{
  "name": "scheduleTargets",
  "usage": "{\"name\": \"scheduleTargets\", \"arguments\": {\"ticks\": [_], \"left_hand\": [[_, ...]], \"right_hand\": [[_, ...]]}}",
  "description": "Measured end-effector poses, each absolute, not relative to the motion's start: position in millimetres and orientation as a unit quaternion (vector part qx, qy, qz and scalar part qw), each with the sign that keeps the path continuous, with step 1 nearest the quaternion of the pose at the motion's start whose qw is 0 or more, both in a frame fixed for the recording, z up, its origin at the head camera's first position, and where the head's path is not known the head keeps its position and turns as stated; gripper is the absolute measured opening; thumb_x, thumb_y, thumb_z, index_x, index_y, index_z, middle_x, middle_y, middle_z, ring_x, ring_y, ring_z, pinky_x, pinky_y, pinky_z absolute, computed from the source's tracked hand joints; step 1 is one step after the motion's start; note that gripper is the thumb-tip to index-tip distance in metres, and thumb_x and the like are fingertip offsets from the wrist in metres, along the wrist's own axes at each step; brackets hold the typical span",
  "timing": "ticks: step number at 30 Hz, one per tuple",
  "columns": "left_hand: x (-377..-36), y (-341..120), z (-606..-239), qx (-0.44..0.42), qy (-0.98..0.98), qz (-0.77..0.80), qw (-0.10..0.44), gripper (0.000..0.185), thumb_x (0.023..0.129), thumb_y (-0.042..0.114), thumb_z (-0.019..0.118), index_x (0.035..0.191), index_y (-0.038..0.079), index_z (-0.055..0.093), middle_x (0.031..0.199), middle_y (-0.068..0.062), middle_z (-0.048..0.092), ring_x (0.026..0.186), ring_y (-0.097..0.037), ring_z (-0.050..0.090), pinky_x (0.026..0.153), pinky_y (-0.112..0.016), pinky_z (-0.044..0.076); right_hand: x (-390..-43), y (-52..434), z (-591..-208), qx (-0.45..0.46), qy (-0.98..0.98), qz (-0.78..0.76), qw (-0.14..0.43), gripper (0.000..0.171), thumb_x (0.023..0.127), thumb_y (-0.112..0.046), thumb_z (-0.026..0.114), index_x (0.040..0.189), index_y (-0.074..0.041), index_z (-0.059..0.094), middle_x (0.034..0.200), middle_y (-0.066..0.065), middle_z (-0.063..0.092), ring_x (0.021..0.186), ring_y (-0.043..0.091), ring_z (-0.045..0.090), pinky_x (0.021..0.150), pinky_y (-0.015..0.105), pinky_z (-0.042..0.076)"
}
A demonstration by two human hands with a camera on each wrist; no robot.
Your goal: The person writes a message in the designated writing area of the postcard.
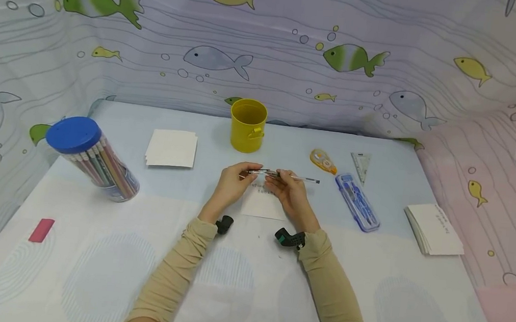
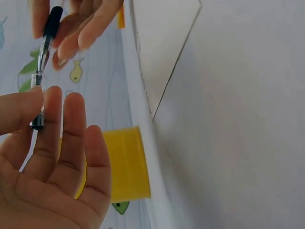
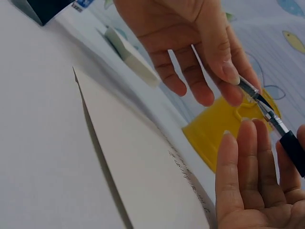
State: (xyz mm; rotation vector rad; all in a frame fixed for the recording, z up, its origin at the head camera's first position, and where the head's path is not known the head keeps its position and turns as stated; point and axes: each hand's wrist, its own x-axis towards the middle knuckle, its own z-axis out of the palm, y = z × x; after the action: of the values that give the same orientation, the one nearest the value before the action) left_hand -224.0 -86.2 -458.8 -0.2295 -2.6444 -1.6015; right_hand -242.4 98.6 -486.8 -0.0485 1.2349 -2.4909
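My left hand (image 1: 232, 182) pinches a clear pen cap (image 3: 248, 87) with a black end between thumb and forefinger, its other fingers extended. My right hand (image 1: 295, 195) pinches a clear-barrelled pen (image 1: 309, 180) by its black grip (image 3: 291, 147). The pen's metal tip points at the cap's mouth, almost in line with it; whether it is inside the cap I cannot tell. Below both hands lies a white sheet or card (image 1: 263, 208) with rows of handwriting, partly covered by the hands in the head view.
Behind the hands stands a yellow bucket (image 1: 243, 136). To the left are a blank paper stack (image 1: 171, 148), a blue-lidded pencil tub (image 1: 110, 168) and a red block (image 1: 41, 230). Rightward lie correction tape (image 1: 323, 160), a set square (image 1: 361, 166), a blue case (image 1: 357, 202) and written cards (image 1: 436, 230).
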Motion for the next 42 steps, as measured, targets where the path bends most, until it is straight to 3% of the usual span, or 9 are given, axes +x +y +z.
{"name": "scheduleTargets", "arguments": {"ticks": [7, 15, 21, 26, 31, 37, 42], "left_hand": [[-223.7, -84.7, -463.2, -0.075, -0.854, -0.515, 0.018, 0.029, 0.095, 0.011, 0.061, 0.123, 0.012, 0.067, 0.121, -0.009, 0.069, 0.108, -0.024, 0.066, 0.093, -0.038, 0.055], [-222.3, -85.0, -464.9, -0.072, -0.848, -0.524, 0.022, 0.032, 0.095, 0.02, 0.062, 0.127, 0.019, 0.066, 0.133, -0.005, 0.062, 0.132, -0.023, 0.052, 0.111, -0.042, 0.042], [-226.1, -84.3, -462.9, -0.081, -0.845, -0.528, 0.013, 0.034, 0.095, 0.02, 0.061, 0.129, 0.019, 0.065, 0.135, -0.004, 0.06, 0.136, -0.025, 0.048, 0.111, -0.043, 0.041], [-226.1, -86.5, -465.0, -0.09, -0.85, -0.519, -0.016, 0.036, 0.098, 0.02, 0.057, 0.134, 0.018, 0.06, 0.139, -0.001, 0.056, 0.138, -0.023, 0.044, 0.114, -0.041, 0.038], [-226.4, -87.4, -468.7, -0.102, -0.858, -0.503, -0.027, 0.038, 0.1, 0.019, 0.052, 0.137, 0.015, 0.055, 0.143, -0.007, 0.052, 0.137, -0.025, 0.044, 0.113, -0.041, 0.039], [-224.8, -89.2, -470.6, -0.101, -0.865, -0.491, -0.014, 0.036, 0.1, 0.018, 0.052, 0.136, 0.012, 0.057, 0.138, -0.011, 0.057, 0.128, -0.026, 0.056, 0.105, -0.042, 0.048], [-222.3, -90.5, -470.8, -0.09, -0.864, -0.495, -0.003, 0.033, 0.098, 0.022, 0.057, 0.129, 0.013, 0.064, 0.129, -0.009, 0.065, 0.117, -0.024, 0.063, 0.096, -0.039, 0.054]], "right_hand": [[-240.5, 97.2, -488.1, -0.02, 0.435, -0.883, 0.178, 0.022, 0.103, -0.011, 0.045, 0.089, -0.008, 0.062, 0.091, 0.004, 0.069, 0.091, 0.015, 0.071, 0.088, 0.028, 0.058], [-238.8, 94.7, -487.7, -0.015, 0.441, -0.881, 0.173, 0.024, 0.103, -0.013, 0.045, 0.087, -0.01, 0.062, 0.091, 0.003, 0.068, 0.093, 0.015, 0.071, 0.088, 0.028, 0.058], [-239.9, 90.9, -486.5, -0.005, 0.444, -0.879, 0.172, 0.024, 0.103, -0.014, 0.045, 0.087, -0.012, 0.062, 0.091, 0.002, 0.068, 0.091, 0.014, 0.07, 0.087, 0.027, 0.058], [-240.2, 89.6, -489.6, -0.005, 0.449, -0.873, 0.19, 0.025, 0.104, -0.015, 0.044, 0.095, -0.013, 0.067, 0.09, 0.003, 0.07, 0.088, 0.014, 0.071, 0.085, 0.028, 0.059], [-240.3, 92.4, -492.3, -0.037, 0.461, -0.86, 0.214, 0.023, 0.104, -0.018, 0.043, 0.109, -0.012, 0.065, 0.098, 0.002, 0.074, 0.085, 0.014, 0.072, 0.083, 0.031, 0.06], [-241.4, 95.8, -493.5, -0.087, 0.471, -0.842, 0.25, 0.034, 0.104, -0.015, 0.043, 0.132, 0.002, 0.047, 0.102, 0.003, 0.075, 0.084, 0.013, 0.073, 0.083, 0.032, 0.06], [-239.5, 98.1, -493.8, -0.086, 0.481, -0.836, 0.251, 0.035, 0.102, -0.018, 0.049, 0.13, 0.003, 0.045, 0.1, 0.002, 0.075, 0.084, 0.013, 0.073, 0.083, 0.031, 0.06]]}}
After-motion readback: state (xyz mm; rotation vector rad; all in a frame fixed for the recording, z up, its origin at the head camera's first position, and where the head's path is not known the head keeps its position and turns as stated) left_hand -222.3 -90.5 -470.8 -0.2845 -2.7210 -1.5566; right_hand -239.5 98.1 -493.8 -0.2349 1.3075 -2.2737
